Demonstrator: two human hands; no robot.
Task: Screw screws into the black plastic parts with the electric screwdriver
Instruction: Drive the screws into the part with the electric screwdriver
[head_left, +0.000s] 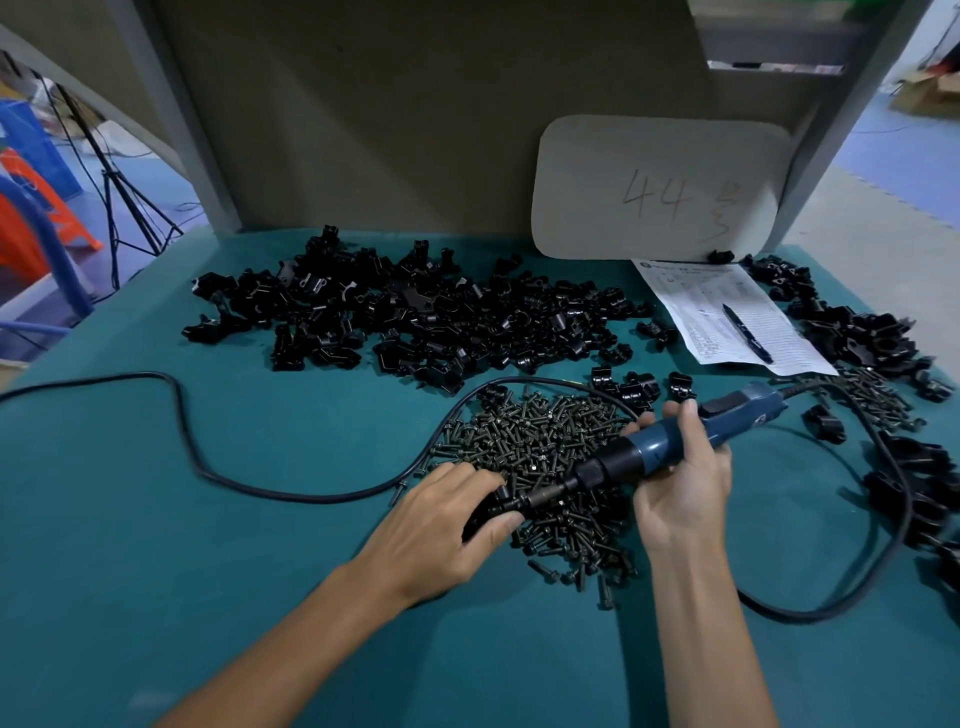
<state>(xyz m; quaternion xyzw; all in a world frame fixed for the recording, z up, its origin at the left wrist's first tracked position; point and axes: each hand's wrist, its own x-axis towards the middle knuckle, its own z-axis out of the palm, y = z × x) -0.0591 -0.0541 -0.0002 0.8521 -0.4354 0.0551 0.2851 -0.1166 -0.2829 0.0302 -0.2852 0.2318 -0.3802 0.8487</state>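
Observation:
My right hand (680, 483) grips the blue electric screwdriver (727, 421), which lies nearly level and points left. Its bit meets a black plastic part (493, 506) that my left hand (447, 519) holds down on the green table (208, 545); my fingers hide most of the part. Both hands sit over a heap of dark screws (540, 441). A big pile of black plastic parts (415, 317) lies farther back across the middle of the table.
The screwdriver's black cable (187, 441) loops across the table on the left and right. More black parts (862, 338) lie along the right edge. A paper sheet with a pen (748, 332) and a grey board marked 44 (660, 187) stand at the back right.

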